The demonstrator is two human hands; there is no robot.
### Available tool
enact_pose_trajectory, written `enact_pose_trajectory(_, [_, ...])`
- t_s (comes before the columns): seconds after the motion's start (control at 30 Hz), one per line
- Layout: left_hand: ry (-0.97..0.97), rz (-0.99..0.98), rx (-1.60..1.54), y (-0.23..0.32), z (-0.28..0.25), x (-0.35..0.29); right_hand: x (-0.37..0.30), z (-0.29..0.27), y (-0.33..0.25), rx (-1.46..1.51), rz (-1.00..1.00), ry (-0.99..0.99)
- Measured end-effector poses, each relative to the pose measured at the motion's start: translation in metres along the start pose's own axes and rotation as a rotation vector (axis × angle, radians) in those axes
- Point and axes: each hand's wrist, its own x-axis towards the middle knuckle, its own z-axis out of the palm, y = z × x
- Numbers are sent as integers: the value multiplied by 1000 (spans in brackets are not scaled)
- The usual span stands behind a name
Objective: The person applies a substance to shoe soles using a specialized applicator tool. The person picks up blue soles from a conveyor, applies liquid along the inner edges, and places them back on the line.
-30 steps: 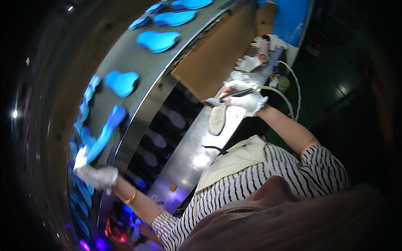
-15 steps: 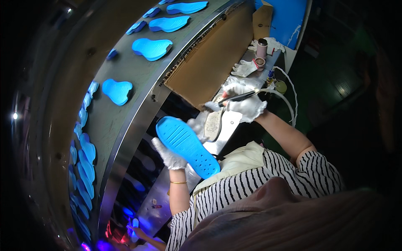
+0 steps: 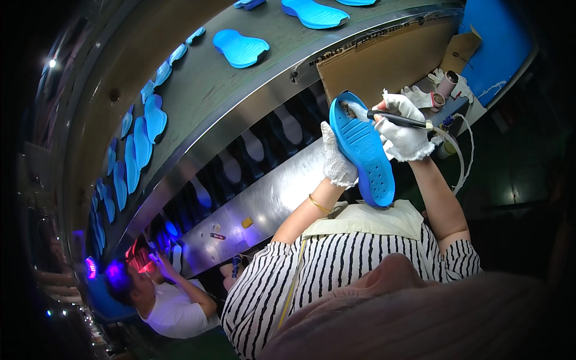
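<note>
A bright blue shoe sole (image 3: 363,149) stands tilted in front of my chest, its grooved end pointing away and its end with holes close to the apron. My left hand (image 3: 338,161), in a white knit glove, grips it along the left edge. In my gloved right hand (image 3: 403,129) is a brush (image 3: 390,117) with a black handle and pale bristles. A clear hose (image 3: 451,139) runs from the handle's rear end. The bristles lie over the sole's far end and seem to touch it. My right fingers close round the handle.
A curved conveyor belt (image 3: 198,108) carries several blue soles (image 3: 241,48) along the left and far side. Below it runs a metal ledge (image 3: 273,187). Cardboard (image 3: 384,63), a pink bottle (image 3: 447,83) and a spare glove (image 3: 416,96) are beyond. A co-worker (image 3: 174,306) sits lower left.
The brush has moved from beside a pale, sole-shaped piece onto the blue sole's far end. The blue sole has turned more upright. My view has swung, bringing the co-worker into sight.
</note>
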Motion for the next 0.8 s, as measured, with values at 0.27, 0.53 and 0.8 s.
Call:
enact_pose_trajectory(0.27, [15,93,-64,2,-26,8,-15,35,11,36,-1,-180])
enact_pose_trajectory(0.53, [-58,-1,-33,32,-37,0,-24,36,7,-180,-287,-274])
enact_pose_trajectory(0.8, [-133,-104,-2,49,-42,1,-51,33,12,-230,-234,-298])
